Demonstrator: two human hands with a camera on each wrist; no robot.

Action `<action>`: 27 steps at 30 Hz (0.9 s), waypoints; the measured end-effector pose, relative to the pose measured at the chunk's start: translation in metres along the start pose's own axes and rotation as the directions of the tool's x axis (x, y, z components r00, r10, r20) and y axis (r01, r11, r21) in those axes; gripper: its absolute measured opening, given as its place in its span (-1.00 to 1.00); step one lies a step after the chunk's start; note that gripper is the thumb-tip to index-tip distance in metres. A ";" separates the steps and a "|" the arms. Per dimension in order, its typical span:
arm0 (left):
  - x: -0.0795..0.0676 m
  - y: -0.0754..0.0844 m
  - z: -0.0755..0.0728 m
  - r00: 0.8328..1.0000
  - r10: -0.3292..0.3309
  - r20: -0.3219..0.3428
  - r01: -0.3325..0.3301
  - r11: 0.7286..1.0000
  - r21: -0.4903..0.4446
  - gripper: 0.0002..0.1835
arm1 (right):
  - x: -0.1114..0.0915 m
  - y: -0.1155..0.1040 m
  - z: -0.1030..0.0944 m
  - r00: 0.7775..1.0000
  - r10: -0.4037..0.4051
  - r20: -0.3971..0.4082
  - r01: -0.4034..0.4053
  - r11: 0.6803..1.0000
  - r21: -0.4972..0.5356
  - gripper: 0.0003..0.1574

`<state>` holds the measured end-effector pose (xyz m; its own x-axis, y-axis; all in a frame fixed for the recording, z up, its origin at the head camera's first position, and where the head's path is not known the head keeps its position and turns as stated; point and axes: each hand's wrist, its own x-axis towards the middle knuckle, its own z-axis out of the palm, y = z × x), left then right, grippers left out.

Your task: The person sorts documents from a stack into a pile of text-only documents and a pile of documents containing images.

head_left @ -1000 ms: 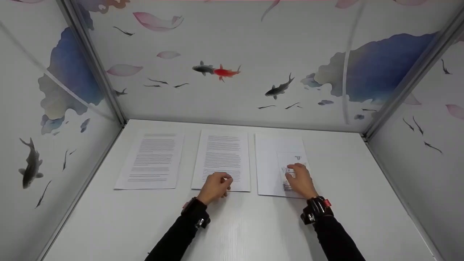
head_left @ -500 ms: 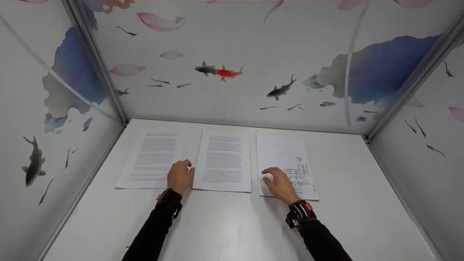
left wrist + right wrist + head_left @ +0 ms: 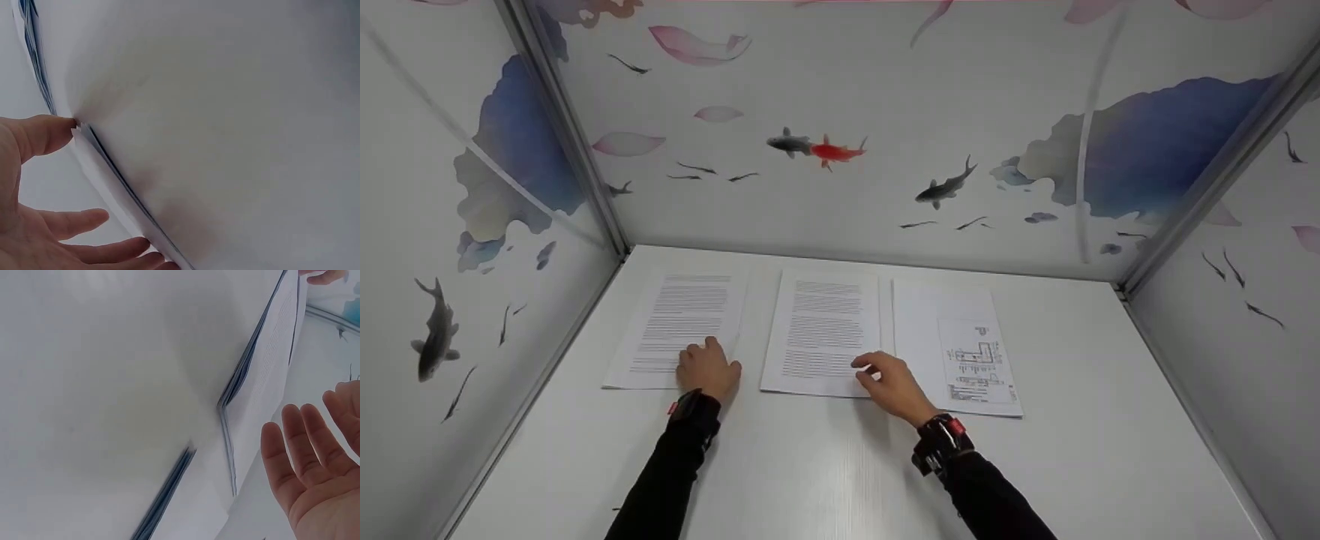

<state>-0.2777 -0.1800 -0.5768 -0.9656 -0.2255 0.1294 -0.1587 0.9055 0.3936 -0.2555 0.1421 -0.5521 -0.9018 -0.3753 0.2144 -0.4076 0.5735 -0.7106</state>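
Observation:
On the lower right part of the left stack of printed paper rests my left hand, its fingers spread over the sheet. The left wrist view has the thumb right at the stack's corner and the other fingertips along the bottom edge. My right hand hovers at the lower right corner of the middle stack of printed paper, holding nothing. In the right wrist view its fingers are loosely extended beside that stack. The right stack of paper carries a line drawing and lies untouched.
All three stacks lie in a row on a white table. Panel walls printed with fish and petals enclose the back and both sides. Narrow gaps separate the stacks.
My left hand has moved left from the middle stack to the left stack. My right hand has moved left off the right stack to the middle stack's corner, uncovering the drawing.

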 end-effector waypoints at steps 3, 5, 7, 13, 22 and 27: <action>-0.001 0.000 0.001 1.000 -0.020 0.019 0.019 1.000 0.024 -0.43 | 0.000 -0.004 0.010 0.998 -0.040 0.039 0.038 0.998 0.047 -0.72; -0.001 0.002 0.002 1.000 -0.017 0.015 0.016 0.999 0.040 -0.38 | 0.000 -0.007 0.015 0.997 -0.054 0.056 0.051 0.997 0.058 -0.71; -0.001 0.003 0.004 1.000 -0.012 0.004 0.011 0.997 0.070 -0.35 | 0.000 -0.010 0.020 0.996 -0.068 0.066 0.064 0.996 0.061 -0.71; 0.002 0.001 0.009 0.992 0.056 -0.115 -0.036 0.986 0.163 -0.46 | 0.002 -0.016 0.028 0.994 -0.071 0.079 0.064 0.995 0.082 -0.74; 0.004 -0.003 -0.002 0.984 0.102 -0.148 -0.093 0.994 0.065 -0.94 | 0.004 -0.018 0.028 0.989 -0.073 0.125 0.060 0.993 0.105 -0.73; -0.003 0.004 -0.013 0.985 0.125 -0.123 -0.126 0.992 -0.006 -0.90 | 0.009 -0.022 0.026 0.988 -0.041 0.147 0.021 0.990 0.136 -0.72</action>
<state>-0.2728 -0.1799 -0.5641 -0.9450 -0.1536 0.2888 -0.0342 0.9244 0.3798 -0.2505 0.1071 -0.5518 -0.8534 -0.5014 0.1426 -0.4030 0.4611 -0.7906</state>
